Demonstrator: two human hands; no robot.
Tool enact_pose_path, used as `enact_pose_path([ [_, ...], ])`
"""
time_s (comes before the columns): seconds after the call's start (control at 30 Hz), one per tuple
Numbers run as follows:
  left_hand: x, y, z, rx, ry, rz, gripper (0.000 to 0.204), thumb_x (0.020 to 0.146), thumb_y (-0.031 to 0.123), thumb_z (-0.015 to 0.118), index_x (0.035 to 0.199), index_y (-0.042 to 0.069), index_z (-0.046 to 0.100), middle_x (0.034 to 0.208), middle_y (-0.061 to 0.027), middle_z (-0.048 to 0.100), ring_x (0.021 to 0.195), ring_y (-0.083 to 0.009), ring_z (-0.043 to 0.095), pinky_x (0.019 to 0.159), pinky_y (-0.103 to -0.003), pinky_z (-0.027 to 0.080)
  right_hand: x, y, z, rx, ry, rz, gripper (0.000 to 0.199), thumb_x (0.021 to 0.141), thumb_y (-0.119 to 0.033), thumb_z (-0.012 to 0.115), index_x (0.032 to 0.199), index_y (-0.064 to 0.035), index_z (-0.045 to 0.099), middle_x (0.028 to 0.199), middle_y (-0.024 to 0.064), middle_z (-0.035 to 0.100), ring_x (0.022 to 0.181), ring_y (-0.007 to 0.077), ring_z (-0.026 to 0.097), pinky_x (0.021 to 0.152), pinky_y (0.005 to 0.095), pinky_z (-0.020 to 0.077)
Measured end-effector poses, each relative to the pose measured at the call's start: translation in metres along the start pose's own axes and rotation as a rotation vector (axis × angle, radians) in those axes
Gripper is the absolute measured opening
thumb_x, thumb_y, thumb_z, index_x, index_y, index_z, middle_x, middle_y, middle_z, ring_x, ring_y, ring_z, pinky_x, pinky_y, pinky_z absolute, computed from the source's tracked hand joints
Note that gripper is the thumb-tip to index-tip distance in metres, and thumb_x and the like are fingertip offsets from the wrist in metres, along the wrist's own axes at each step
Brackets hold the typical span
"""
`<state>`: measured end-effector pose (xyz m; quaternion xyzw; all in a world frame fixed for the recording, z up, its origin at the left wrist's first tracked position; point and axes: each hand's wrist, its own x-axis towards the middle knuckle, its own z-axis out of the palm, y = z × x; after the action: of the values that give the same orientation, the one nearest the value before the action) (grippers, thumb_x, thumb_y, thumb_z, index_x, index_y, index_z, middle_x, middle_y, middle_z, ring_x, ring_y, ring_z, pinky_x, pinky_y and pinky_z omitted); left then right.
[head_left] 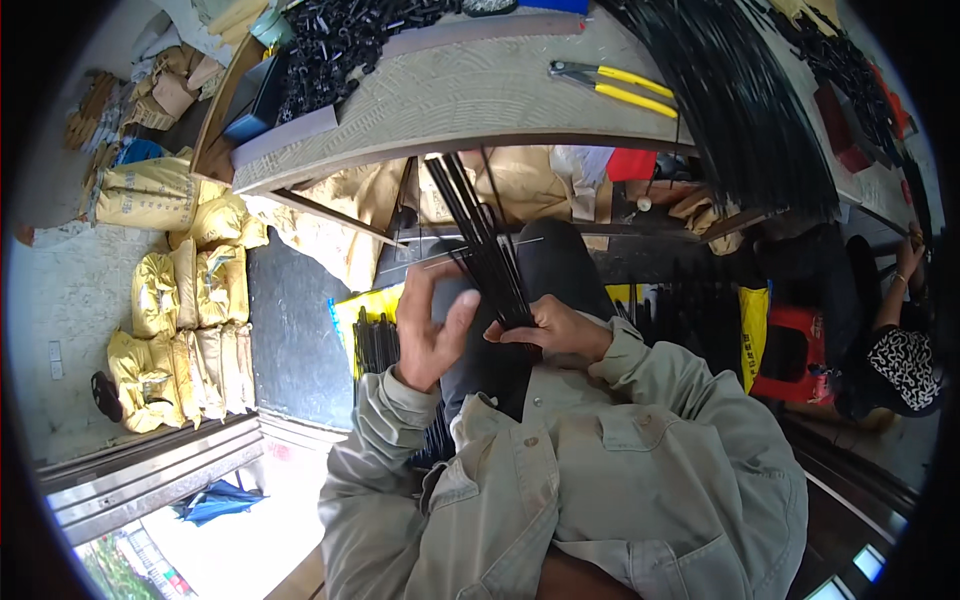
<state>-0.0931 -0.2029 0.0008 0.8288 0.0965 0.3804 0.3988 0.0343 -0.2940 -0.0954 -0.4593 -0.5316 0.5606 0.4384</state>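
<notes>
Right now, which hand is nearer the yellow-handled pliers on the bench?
Right. The right hand grips the black rod bundle below the pliers; the left hand sits farther left.

We see soft, even daylight, brightest at the near left, with straight edges bending toward a dark fisheye rim.

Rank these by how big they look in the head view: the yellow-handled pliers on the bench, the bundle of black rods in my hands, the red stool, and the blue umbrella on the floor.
1. Bundle of black rods, the longest.
2. Yellow-handled pliers.
3. Red stool and blue umbrella look about alike; the fisheye edges and different distances make ranking them unsure.

The right hand grips the bundle; the left hand touches it.
</notes>
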Motion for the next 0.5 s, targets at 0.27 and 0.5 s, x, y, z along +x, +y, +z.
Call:
enact_pose_path([
  [0.27, -0.018, -0.013, 0.025, -1.011, 0.096, -0.354, 0.040, 0.090, 0.029, 0.049, 0.108, -0.007, 0.048, 0.081, -0.0105, 0.057, 0.072, -0.0168, 0.054, 0.067, -0.027, 0.044, -0.006, -0.040, -0.043, -0.484, -0.152, -0.016, 0.024, 0.082, -0.010, 0.056, 0.105, -0.0034, 0.057, 0.084, 0.0129, 0.064, 0.080, 0.0209, 0.063, 0.068, 0.0332, 0.0475],
  [0.5, 0.003, -0.026, 0.037, -1.063, 0.145, -0.342, 0.048, 0.086, 0.044, 0.049, 0.100, -0.003, 0.048, 0.069, -0.0110, 0.057, 0.058, -0.0187, 0.055, 0.056, -0.026, 0.045, 0.070, -0.168, -0.072, -0.233, -0.292, -0.890, 0.028, 0.087, -0.007, 0.049, 0.115, -0.0041, 0.055, 0.112, 0.0084, 0.059, 0.104, 0.0226, 0.056, 0.077, 0.0252, 0.0476],
])
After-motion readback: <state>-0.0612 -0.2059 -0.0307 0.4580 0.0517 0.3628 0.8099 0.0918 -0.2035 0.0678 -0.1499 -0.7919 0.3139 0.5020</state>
